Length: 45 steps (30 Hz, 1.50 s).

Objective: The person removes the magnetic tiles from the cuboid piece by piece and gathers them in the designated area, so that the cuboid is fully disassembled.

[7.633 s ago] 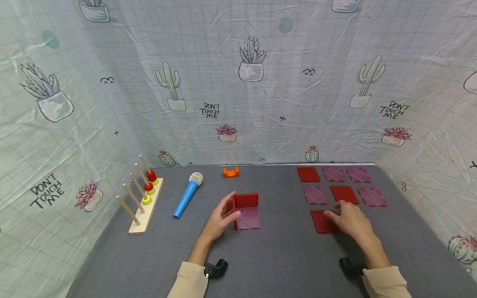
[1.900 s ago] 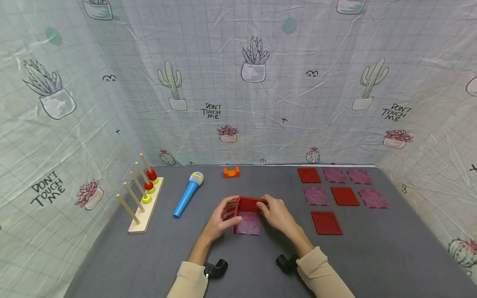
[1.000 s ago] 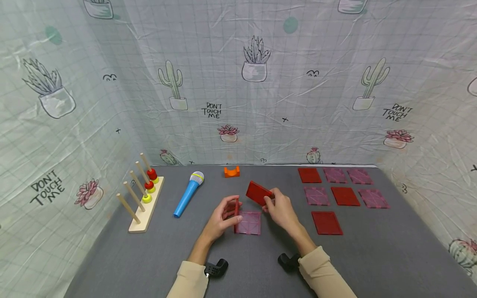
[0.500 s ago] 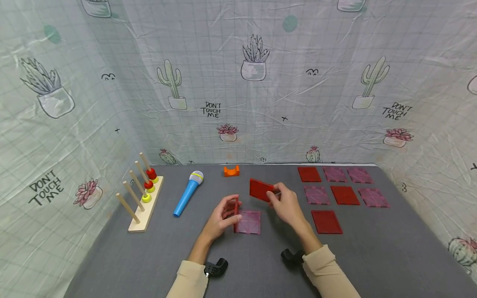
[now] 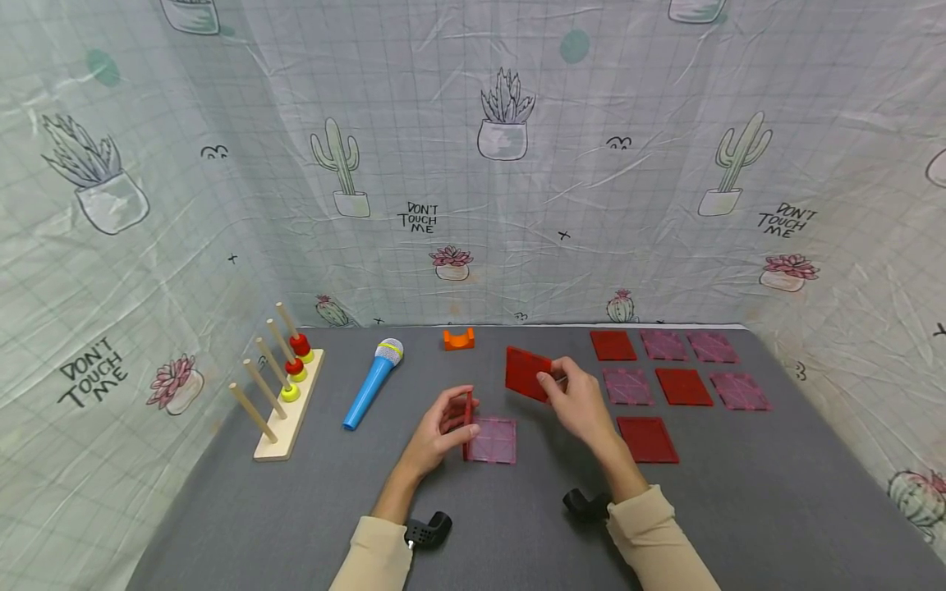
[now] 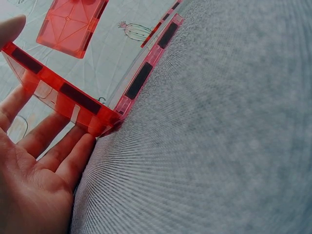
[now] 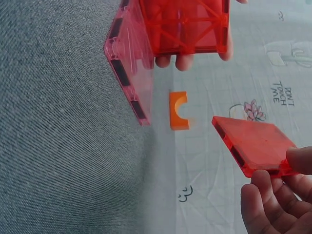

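Note:
My left hand (image 5: 436,431) grips an upright red magnetic tile (image 6: 53,92), thumb at its near edge and fingers behind it. This tile stands along the left edge of a pink magnetic tile (image 5: 495,441) lying flat on the table. To the right, my right hand (image 5: 584,406) pinches another red magnetic tile (image 5: 526,373) by its right side, raised above the table and tilted. In the right wrist view, the thumb lies on this tile's (image 7: 253,144) face and the fingers are beneath. Air separates it from the pink tile.
Several red and pink tiles lie flat at right, the nearest a red tile (image 5: 648,440). An orange cradle-shaped block (image 5: 459,339) sits at the back. A blue toy microphone (image 5: 369,390) and a wooden peg board (image 5: 284,443) with beads are left. A printed cloth (image 5: 458,180) encloses the table.
The red tile that stood as the back wall on the pink tile has come off in my right hand, moving up and right. My left hand keeps its place on the left wall.

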Tool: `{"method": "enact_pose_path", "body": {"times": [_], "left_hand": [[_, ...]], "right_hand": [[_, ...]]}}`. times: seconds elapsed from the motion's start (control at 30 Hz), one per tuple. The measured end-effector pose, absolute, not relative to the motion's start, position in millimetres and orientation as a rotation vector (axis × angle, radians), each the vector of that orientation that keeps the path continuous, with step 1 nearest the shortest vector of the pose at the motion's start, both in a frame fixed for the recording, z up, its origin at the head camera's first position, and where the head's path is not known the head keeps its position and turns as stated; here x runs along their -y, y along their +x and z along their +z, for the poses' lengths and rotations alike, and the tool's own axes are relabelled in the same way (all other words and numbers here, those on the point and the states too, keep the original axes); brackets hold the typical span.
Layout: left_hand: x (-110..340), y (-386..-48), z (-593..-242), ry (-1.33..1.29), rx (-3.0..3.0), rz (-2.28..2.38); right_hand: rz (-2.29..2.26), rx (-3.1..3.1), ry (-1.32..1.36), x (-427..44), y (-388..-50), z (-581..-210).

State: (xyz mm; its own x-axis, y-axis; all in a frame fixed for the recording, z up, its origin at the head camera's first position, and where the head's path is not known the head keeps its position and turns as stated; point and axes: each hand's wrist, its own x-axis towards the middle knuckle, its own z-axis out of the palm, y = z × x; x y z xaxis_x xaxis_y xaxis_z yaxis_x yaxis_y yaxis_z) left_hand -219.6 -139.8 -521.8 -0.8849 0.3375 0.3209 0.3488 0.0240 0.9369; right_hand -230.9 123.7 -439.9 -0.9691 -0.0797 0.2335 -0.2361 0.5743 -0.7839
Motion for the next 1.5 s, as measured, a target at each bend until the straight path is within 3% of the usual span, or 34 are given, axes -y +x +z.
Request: {"method": "enact_pose_path", "body": {"times": [1.5], "left_hand": [[140, -220, -522, -0.652, 2.334, -2.024]], "right_hand": [[1.255, 2.695, 0.263, -136, -235, -444]]}}
